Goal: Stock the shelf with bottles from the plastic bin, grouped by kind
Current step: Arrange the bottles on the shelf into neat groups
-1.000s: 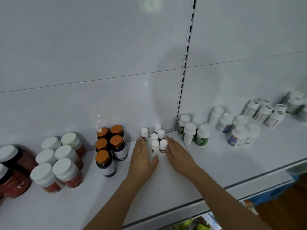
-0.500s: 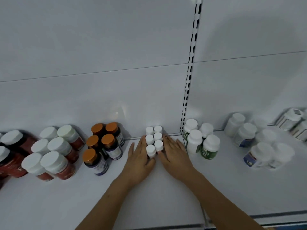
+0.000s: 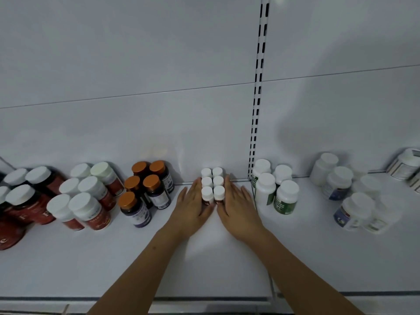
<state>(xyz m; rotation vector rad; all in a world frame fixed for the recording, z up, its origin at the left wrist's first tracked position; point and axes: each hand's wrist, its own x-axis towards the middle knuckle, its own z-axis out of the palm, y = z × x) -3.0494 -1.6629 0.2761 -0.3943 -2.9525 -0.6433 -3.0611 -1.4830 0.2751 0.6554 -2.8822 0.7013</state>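
Several small white-capped bottles (image 3: 212,186) stand in a tight two-wide block near the back of the white shelf (image 3: 204,264). My left hand (image 3: 193,206) lies flat against the block's left side, fingers straight. On the right side my right hand (image 3: 237,206) presses in the same way. Both thumbs meet in front of the nearest pair. The plastic bin is out of view.
Left of the block stand dark bottles with orange caps (image 3: 145,189), then red-labelled bottles with white caps (image 3: 86,196). Right of the slotted upright (image 3: 258,92) are green-labelled white bottles (image 3: 275,189) and blue-labelled ones (image 3: 350,201). The shelf's front edge (image 3: 204,300) runs below my arms.
The scattered small bottles have been pushed together into a neat block and slid towards the back wall, with both hands closing in on its sides. The view has shifted left.
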